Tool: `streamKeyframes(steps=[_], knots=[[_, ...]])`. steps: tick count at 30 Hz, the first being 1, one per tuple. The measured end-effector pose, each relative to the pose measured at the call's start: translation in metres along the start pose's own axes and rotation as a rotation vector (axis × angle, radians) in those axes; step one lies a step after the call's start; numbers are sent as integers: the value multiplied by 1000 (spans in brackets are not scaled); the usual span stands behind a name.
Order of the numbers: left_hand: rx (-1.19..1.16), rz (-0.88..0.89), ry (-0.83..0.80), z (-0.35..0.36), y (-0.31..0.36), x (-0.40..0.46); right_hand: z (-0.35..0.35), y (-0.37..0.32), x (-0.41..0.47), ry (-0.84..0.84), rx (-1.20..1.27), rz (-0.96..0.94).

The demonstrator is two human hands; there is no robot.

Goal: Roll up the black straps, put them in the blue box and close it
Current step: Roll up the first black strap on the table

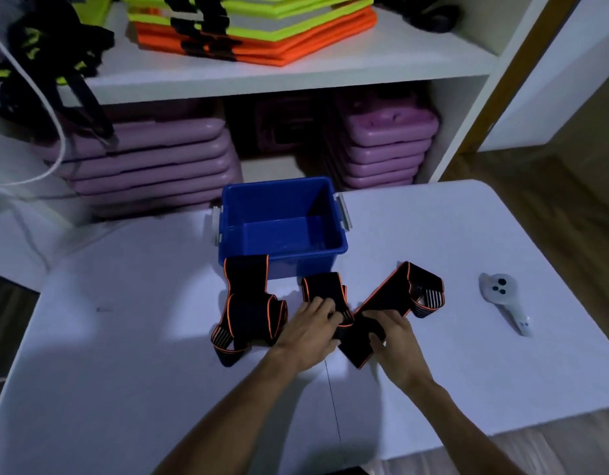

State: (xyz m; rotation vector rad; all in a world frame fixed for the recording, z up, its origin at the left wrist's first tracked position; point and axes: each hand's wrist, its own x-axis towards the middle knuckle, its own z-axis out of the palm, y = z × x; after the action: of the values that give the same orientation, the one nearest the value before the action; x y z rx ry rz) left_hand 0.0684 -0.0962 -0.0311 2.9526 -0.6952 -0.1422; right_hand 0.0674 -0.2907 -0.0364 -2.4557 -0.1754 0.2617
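Currently starting the roll: left hand [309, 329] and right hand [394, 341] both pinching the near end of the right strap [387, 299] at lower centre of frame. Best done tight: keep orange edges aligned, thumbs tucking the core, roll away along the length. Strap lies flat on desk [124, 337], long axis diagonal, lower left to upper right, far end folded over. Other strap [248, 310] bunched left of it, untouched. Box [282, 248] open just behind, no lid visible.

The scene is viewed from a single head-worn camera, angled forward and down, close over a white table [124, 337] before shelves [296, 77].
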Motion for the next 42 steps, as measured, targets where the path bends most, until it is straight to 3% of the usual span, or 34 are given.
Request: streamKeyframes(steps=[2, 4, 9, 11, 15, 18, 21, 23, 26, 30, 32, 35, 42], knots=[[30, -61, -41, -1, 10, 9, -4, 7, 1, -38, 49, 1], [-110, -117, -109, -8, 15, 15, -8, 11, 3, -96, 82, -37], [-1051, -228, -179, -82, 10, -4, -16, -16, 13, -275, 194, -148], [-1325, -277, -71, -119, -5, -29, -14, -33, 13, -305, 202, -178], [-1964, -389, 355, -141, -65, -109, 1, -64, 5, -350, 293, -214], [-2066, -673, 629, -100, -101, -182, 14, -86, -4, -542, 396, -147], [-2037, -1029, 599, -37, -107, -241, 43, -96, -13, -591, 260, -180], [-1848, -1266, 564, 0, -101, -260, 64, -92, -19, -544, 77, -237], [-1515, -1350, 622, 34, -98, -273, 87, -76, -30, -423, -202, -304], [-704, -1183, 409, 44, -93, -281, 91, -52, -46, -248, -288, -324], [-453, -1052, 462, 32, -79, -274, 81, -42, -56, -145, -183, -285], [-385, -770, 515, 21, -51, -240, 59, -17, -70, 18, -68, -198], [-394, -150, 237, 13, 29, -76, -6, 42, -74, 200, -22, 120]])
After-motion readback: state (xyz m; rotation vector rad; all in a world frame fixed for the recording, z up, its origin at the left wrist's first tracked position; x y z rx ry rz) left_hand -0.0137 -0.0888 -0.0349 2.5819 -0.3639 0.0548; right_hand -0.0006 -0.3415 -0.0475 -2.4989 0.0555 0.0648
